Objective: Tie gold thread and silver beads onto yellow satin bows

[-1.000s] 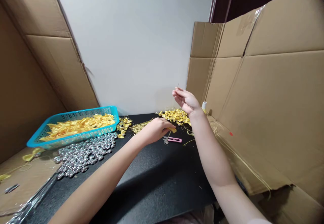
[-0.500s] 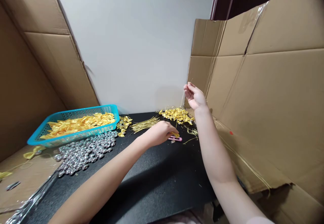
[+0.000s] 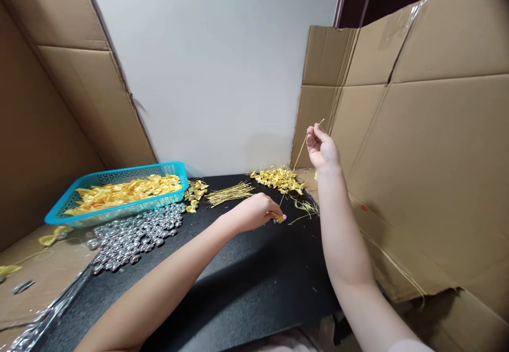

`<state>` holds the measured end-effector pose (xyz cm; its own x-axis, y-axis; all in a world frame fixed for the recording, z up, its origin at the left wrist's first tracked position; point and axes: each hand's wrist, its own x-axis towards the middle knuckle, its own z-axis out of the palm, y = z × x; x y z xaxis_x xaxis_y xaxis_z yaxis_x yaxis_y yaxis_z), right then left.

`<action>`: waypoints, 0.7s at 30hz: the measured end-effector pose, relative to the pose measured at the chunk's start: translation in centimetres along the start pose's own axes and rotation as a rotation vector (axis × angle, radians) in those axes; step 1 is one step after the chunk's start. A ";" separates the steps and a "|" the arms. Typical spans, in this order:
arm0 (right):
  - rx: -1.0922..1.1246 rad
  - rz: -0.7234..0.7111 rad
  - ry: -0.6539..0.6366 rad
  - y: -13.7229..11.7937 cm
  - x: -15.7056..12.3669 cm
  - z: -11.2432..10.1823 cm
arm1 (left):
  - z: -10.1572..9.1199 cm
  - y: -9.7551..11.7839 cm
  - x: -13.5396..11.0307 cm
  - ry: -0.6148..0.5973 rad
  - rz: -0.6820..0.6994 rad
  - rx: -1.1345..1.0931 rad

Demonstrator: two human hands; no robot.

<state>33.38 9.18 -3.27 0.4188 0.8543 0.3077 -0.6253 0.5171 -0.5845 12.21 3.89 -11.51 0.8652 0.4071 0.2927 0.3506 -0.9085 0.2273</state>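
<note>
My left hand [image 3: 254, 211] rests low on the black table [image 3: 246, 283], its fingers pinched on a small yellow bow [image 3: 278, 217]. My right hand [image 3: 321, 148] is raised above the table near the right cardboard wall, closed on a thin gold cord [image 3: 296, 164]. The cord runs taut down and left from my right hand to the bow. A pile of finished yellow pieces [image 3: 278, 178] lies just behind the bow, and a bundle of cut gold cords [image 3: 230, 193] lies to its left.
A blue basket [image 3: 115, 211] of yellow bows stands at the left. A heap of silver beads [image 3: 131, 235] lies in front of it. Cardboard walls [image 3: 429, 156] enclose both sides. Loose bows [image 3: 194, 193] and cord scraps [image 3: 304, 209] lie on the table.
My right hand has moved right and slightly up, drawing the gold cord taut. My left hand has stayed low on the bow and now covers the pink scissors.
</note>
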 end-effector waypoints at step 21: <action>0.098 0.050 0.128 -0.5 1.2 -1.4 | -3.7 1.0 -1.3 -0.092 -0.158 -0.670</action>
<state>35.07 9.92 -3.65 0.4620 0.8686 0.1788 -0.7059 0.4823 -0.5188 10.14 2.83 -8.23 0.8591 0.4933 0.1360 0.2033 -0.5729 0.7940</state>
